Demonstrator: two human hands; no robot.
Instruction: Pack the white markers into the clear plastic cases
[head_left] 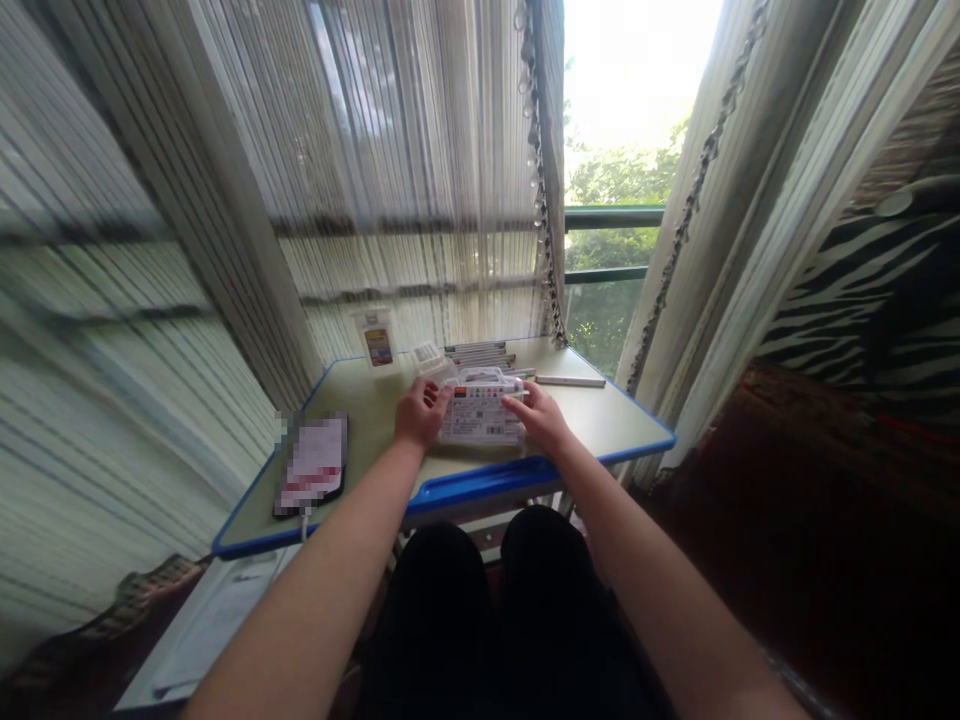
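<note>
A white plastic marker case (481, 410) with a printed label lies in the middle of a small desk (360, 410) with a blue rim. My left hand (420, 412) grips the case's left end, fingers curled round it. My right hand (538, 418) rests on the case's right end, its fingers pinched on a thin marker at the top right corner. Behind the case lies a row of markers (480, 353). A single marker (570, 381) lies apart on the right of the desk.
A phone (311, 464) lies at the desk's left with a cable hanging off. A small clear packet (377, 341) and a small clear box (427, 356) stand at the back. Curtains hang on both sides of a window. Papers (210, 620) lie low at the left.
</note>
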